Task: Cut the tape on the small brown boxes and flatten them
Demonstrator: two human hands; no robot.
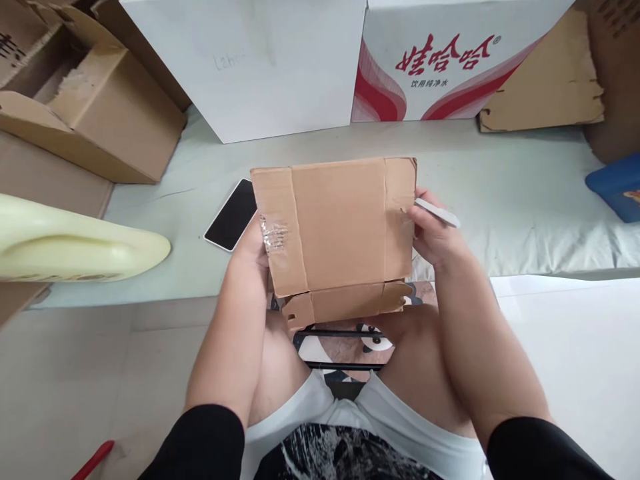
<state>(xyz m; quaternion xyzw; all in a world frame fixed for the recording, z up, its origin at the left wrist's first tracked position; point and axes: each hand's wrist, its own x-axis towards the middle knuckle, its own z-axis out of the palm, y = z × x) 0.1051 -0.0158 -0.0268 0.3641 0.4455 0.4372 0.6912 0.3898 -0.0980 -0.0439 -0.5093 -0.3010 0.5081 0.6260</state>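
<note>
A flattened brown cardboard piece (340, 220) is held tilted above my lap, with fold lines near both sides and a flap along its lower edge. Shiny tape sticks to its left part. My left hand (256, 241) grips the left edge, its fingers mostly hidden behind the board. At the right edge, my right hand (431, 230) is closed around a slim light-grey tool (440, 212), whose far end I cannot see. The fingertips of that hand touch the board near a small tear. A phone (231, 217) lies dark-screened beside my left hand.
White cartons (290, 67) stand at the back of the cloth-covered surface (200, 153). Brown boxes (125, 113) fill the left, near a pale yellow bottle-like object (85, 243). To the right are a cardboard sheet (545, 80) and a blue container (617, 190). A red object (95, 460) lies on the floor.
</note>
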